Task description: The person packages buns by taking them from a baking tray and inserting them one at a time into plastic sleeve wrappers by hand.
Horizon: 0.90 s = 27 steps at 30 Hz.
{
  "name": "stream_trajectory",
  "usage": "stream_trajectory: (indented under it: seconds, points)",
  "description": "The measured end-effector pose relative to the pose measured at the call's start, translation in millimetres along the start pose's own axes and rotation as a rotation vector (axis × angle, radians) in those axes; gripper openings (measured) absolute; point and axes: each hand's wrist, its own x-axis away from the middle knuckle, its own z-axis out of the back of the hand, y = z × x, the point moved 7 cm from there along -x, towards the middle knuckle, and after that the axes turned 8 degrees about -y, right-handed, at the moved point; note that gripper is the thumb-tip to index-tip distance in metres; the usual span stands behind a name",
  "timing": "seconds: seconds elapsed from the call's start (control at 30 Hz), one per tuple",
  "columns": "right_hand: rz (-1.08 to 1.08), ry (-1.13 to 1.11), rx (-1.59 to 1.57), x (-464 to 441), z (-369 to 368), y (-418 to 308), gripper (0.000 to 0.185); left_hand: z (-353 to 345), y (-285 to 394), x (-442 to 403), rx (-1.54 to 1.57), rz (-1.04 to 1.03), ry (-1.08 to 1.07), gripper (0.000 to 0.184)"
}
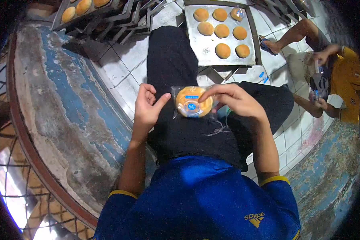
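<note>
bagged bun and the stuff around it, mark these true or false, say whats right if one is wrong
1. The right hand is on the bagged bun. True.
2. The labels on its bag are red. False: they are blue.
3. The left hand covers the middle of the bagged bun. False: it is beside the bag's edge, off the bun.
4. One tray bun is in clear plastic. True.
5. The nearest tray holds three buns. False: it holds eight.
6. The other person wears an orange-yellow top. True.
</note>
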Motion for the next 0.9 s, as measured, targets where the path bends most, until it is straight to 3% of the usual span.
stream_trajectory:
  seconds: [0.07,0.13,0.23,0.33,0.4,0.43,0.47,0.53,0.57,0.6,0.67,0.7,0.73,0.8,0.9]
  points:
    - [0.107,0.162,0.039,15.9,28.5,-7.3,0.024,6.4,-0.4,-0.7,-0.041,0.010,0.025,0.037]
    - [0.149,0.497,0.103,22.6,57.6,3.0,0.032,11.4,0.2,1.1,0.042,-0.026,0.027,0.037]
    - [0.301,0.807,0.161,6.3,108.7,28.3,0.040,15.2,1.1,-0.1,-0.003,-0.022,0.038,0.037]
    - [0.186,0.870,0.115,-35.7,153.4,75.2,0.044,13.9,4.9,-0.2,-0.010,0.019,0.020,0.036]
    - [0.057,0.835,0.542,-62.3,206.0,156.4,0.050,12.6,4.9,-0.1,-0.008,0.043,0.013,0.036]
    - [-0.146,0.895,0.763,-59.8,213.7,172.9,0.050,11.7,2.0,-0.1,0.011,0.031,0.010,0.037]
    - [-0.142,0.897,0.766,-56.9,211.4,164.9,0.050,11.3,0.7,-0.8,0.032,0.020,0.007,0.037]
    - [-0.111,0.920,1.155,-39.3,179.8,114.3,0.047,12.9,2.2,0.8,0.020,0.024,0.015,0.037]
    - [0.079,0.933,1.428,-29.6,143.9,66.3,0.039,13.0,2.4,2.9,0.006,0.030,0.017,0.037]
    - [0.072,0.931,1.425,-18.8,124.4,37.8,0.039,12.2,2.4,4.2,0.007,0.036,0.013,0.037]
    - [-0.213,0.521,1.251,-15.2,93.7,32.6,0.035,12.4,0.5,3.1,0.072,0.061,0.035,0.039]
    - [-0.089,0.466,1.367,-8.8,73.0,31.4,0.035,13.9,-3.9,2.5,0.071,0.096,0.047,0.040]
    - [-0.284,0.319,1.466,-4.6,56.8,41.9,0.044,12.8,-4.9,2.2,0.071,0.095,0.035,0.040]
    - [-0.465,0.079,1.615,1.7,29.0,66.7,0.039,14.4,-1.1,0.4,-0.047,0.037,0.032,0.041]
    - [-0.377,0.078,1.852,8.5,13.3,155.6,0.021,8.9,10.9,-0.8,-0.086,-0.039,0.017,0.035]
